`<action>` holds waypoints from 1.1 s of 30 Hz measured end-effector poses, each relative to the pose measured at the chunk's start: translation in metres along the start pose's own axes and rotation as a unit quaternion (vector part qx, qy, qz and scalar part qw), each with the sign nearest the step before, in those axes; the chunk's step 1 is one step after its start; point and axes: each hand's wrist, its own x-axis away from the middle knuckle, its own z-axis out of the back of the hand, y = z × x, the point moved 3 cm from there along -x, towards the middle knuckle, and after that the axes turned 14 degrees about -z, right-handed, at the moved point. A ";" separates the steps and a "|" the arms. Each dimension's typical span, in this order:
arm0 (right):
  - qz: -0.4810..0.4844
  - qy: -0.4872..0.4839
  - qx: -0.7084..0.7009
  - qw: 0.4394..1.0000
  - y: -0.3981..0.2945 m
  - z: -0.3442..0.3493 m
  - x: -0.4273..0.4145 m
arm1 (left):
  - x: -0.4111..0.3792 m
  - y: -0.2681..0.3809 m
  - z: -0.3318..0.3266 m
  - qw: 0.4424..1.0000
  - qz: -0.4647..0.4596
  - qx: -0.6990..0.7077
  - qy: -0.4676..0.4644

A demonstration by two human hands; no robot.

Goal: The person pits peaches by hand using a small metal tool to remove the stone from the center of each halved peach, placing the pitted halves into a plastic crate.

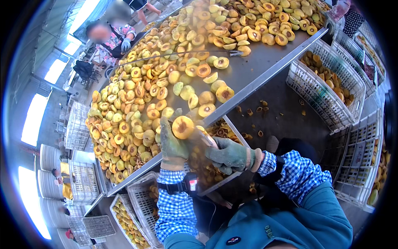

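Note:
My left hand, in a grey-green work glove, holds a halved yellow fruit, its brown centre facing up, over the table's near edge. Close on its right, my gloved right hand is closed around the handle of a small hand tool; its working end is blurred and cannot be made out. Many halved stone fruits, probably peaches, are heaped on the metal table beyond my hands. Another thin tool lies on the table beside a fruit half.
The table's raised metal rim runs diagonally before me. Below my hands is a container of fruit pieces. White plastic crates with fruit stand at right, others at lower left. A person in a flowered top stands across the table.

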 end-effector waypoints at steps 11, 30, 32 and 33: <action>0.256 0.208 0.075 0.941 0.035 0.000 -0.042 | 0.027 -0.033 -0.002 0.982 -0.169 -0.081 0.006; 0.077 0.070 -0.040 0.994 0.059 -0.003 -0.064 | 0.027 -0.028 -0.024 0.962 -0.080 -0.261 0.016; 0.033 0.046 -0.036 0.998 0.046 -0.007 -0.050 | 0.026 -0.024 -0.019 0.968 -0.032 -0.248 -0.003; 0.054 0.032 -0.045 0.997 0.047 -0.004 -0.049 | 0.024 -0.030 -0.020 0.968 -0.026 -0.248 -0.003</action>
